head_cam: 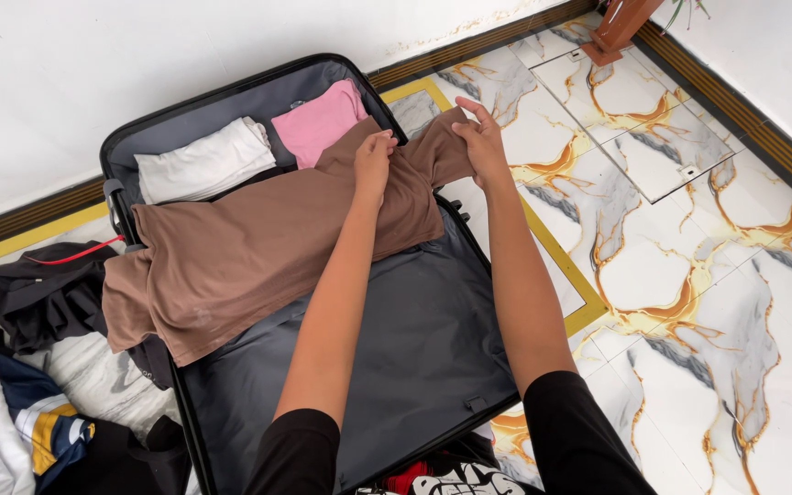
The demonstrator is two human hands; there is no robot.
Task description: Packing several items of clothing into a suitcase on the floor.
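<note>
Brown shirt [249, 247] spread across open suitcase [414, 357].
We see both hands pinching its far edge — left hand [373, 160] and right hand [481, 137] — beside the folded pink garment [321, 119].

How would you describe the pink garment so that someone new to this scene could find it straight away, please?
Start at the open black suitcase on the marbled floor and look to its far end by the white wall. There the pink garment lies folded beside a white folded one, its near edge under the brown shirt. It alone is pink.
</note>
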